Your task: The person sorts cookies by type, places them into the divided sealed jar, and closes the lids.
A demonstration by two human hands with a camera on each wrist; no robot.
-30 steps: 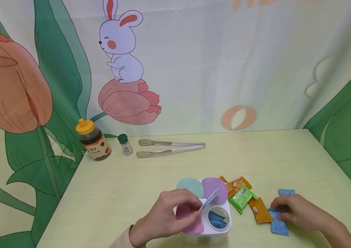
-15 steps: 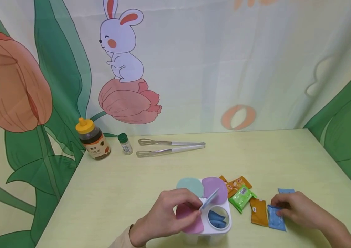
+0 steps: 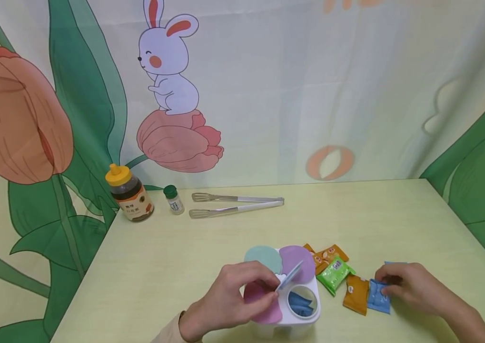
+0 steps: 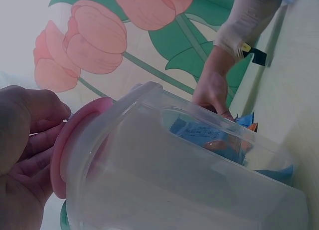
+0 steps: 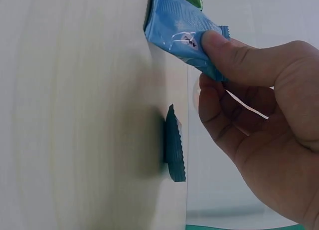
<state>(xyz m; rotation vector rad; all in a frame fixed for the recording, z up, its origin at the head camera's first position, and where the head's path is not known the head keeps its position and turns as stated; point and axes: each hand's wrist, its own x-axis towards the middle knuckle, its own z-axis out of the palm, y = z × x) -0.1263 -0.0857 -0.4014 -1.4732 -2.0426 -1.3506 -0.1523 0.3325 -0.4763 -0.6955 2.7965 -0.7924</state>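
Observation:
My left hand [image 3: 233, 295] pinches the raised light-blue lid [image 3: 290, 275] of a white storage box [image 3: 285, 329] with several coloured lids. Under that lid is a round opening, through which blue packets [image 3: 301, 305] show inside the box. With thumb and fingers, my right hand [image 3: 418, 288] pinches a small blue snack packet [image 3: 378, 297], whose printed face shows in the right wrist view. Against its left side lies an orange packet [image 3: 355, 296]. Another blue packet [image 5: 174, 145] lies on the table, mostly hidden behind the right hand in the head view.
A green packet [image 3: 335, 275] and further orange packets [image 3: 332, 254] lie right of the box. Toward the back left of the table stand a honey bottle [image 3: 133, 200] with a yellow cap and a green-capped shaker [image 3: 174, 201], beside metal tongs [image 3: 238, 207]. A printed curtain [image 3: 268, 95] hangs behind.
The blue packet in my right hand has shifted slightly left and away from me, against the orange packet, which has turned and moved a little. My left hand and the raised lid stay put.

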